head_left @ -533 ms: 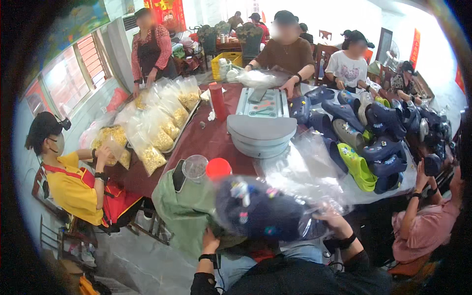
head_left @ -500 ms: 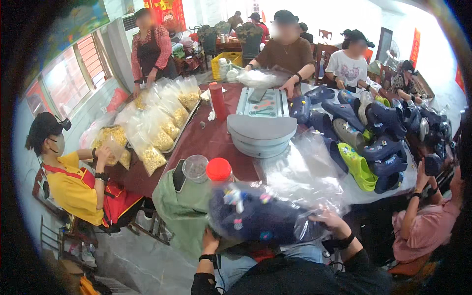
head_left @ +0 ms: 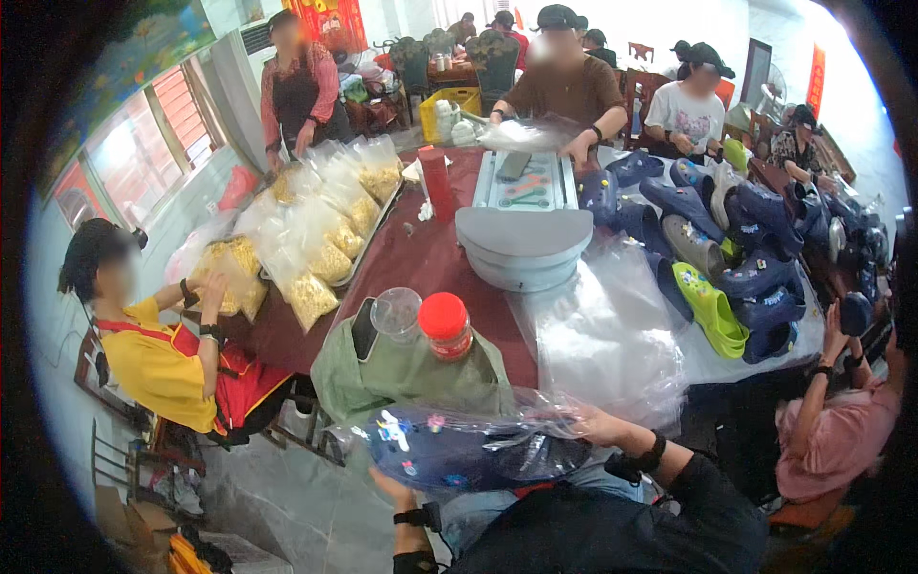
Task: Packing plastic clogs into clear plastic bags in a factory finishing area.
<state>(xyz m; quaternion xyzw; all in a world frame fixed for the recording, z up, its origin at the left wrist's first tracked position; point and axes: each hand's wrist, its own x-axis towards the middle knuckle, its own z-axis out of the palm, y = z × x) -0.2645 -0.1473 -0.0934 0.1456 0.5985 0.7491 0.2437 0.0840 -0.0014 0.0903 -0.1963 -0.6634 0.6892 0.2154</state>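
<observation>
A navy blue clog (head_left: pixel 445 459) with colourful charms lies across my lap area, close to my body. A clear plastic bag (head_left: pixel 478 413) is around it, loose film sticking out past its left end. My left hand (head_left: pixel 390 488) grips the clog's left end from below; its fingers are partly hidden behind the shoe. At the right end, my right hand (head_left: pixel 591 423) pinches the bag's film over the top of the clog.
A green cloth (head_left: pixel 421 371) drapes the near table corner, carrying a red-lidded jar (head_left: pixel 446 327) and a clear tub (head_left: pixel 396 314). Flat clear bags (head_left: pixel 612 344) lie beside a grey machine (head_left: pixel 521 251). Clogs (head_left: pixel 712 306) pile up at right. Co-workers surround the table.
The clog has moved down and slightly left. My left hand has shifted left along its underside. Plastic film now shows beyond the clog's left end; my right hand has moved left.
</observation>
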